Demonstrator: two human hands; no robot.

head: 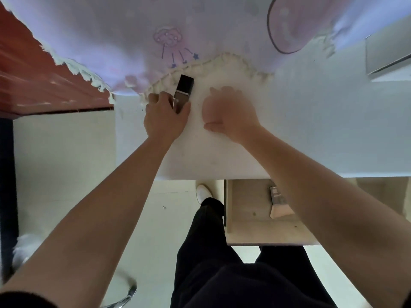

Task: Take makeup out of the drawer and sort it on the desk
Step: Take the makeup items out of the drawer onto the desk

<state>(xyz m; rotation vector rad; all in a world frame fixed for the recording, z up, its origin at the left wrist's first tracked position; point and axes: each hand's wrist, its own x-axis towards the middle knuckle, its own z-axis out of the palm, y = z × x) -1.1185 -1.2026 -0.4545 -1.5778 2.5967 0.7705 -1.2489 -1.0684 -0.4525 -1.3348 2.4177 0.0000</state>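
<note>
Black trousers [213,263] fill the lower foreground, with both bare forearms reaching over them to the white desk [311,130]. The left hand [165,116] grips the lower end of a rectangular brown makeup bottle with a black cap [183,92], which lies tilted on the desk with its cap touching the fringe of a lilac printed cloth [178,30]. The right hand [229,114] rests palm down just beside it, too blurred to tell how its fingers lie, and the open pale wooden drawer [244,236] below the desk edge holds a dark flat item [277,194].
</note>
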